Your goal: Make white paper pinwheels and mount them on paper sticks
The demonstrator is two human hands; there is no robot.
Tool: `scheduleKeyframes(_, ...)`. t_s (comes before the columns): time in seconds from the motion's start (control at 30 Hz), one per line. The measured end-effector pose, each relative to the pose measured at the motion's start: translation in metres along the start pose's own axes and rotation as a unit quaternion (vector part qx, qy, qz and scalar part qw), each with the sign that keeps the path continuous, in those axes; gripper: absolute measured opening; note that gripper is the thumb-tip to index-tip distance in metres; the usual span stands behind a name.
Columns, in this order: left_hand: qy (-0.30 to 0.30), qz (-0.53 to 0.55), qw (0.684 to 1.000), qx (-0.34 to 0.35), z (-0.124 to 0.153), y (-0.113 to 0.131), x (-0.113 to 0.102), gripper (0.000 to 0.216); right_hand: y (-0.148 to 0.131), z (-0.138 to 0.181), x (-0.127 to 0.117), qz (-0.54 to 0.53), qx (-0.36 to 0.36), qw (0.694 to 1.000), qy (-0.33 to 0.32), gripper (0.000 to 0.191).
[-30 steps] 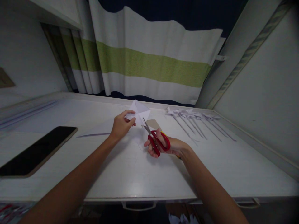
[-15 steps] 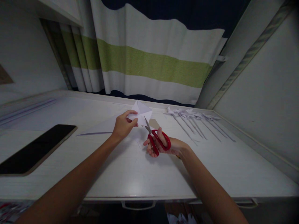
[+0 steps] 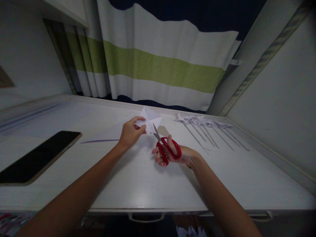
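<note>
Between the thumb and fingers of my left hand point(image 3: 133, 131) is a folded piece of white paper point(image 3: 151, 118), raised over the desk with creases fanning across it. My right hand point(image 3: 170, 153) grips red-handled scissors point(image 3: 161, 148), thumb through one loop and fingers at the other. The scissors' blades are parted and point up at the paper's lower edge; whether they touch it I cannot tell. Behind my left hand a larger white sheet point(image 3: 106, 134) lies on the desk.
Several white paper flowers on thin stems point(image 3: 202, 123) lie in a row at the back right. A dark-screened phone or tablet point(image 3: 39, 158) rests at the left. A striped curtain point(image 3: 163, 65) hangs behind the white desk point(image 3: 138, 194). A drawer handle point(image 3: 146, 220) sits below the front edge.
Almost nothing differs. Both hands, the paper and the scissors keep nearly the same positions, with only a slight shift of the whole view.
</note>
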State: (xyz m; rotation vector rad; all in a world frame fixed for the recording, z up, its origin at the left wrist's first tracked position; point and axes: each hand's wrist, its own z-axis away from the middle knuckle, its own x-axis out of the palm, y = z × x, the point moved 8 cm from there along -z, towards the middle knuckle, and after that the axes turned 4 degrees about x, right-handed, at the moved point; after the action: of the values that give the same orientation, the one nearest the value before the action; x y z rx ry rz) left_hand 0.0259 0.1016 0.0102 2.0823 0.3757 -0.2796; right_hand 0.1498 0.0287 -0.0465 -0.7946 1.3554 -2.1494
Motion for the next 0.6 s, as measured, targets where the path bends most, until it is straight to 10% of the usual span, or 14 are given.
scheduleKeyframes(0.6,0.003,-0.016,1.0,-0.001,0.0011,-0.0017,-0.0002,0.026,0.0016,0.0002,-0.0021,0.0,-0.001,1.0,0.006,0.072)
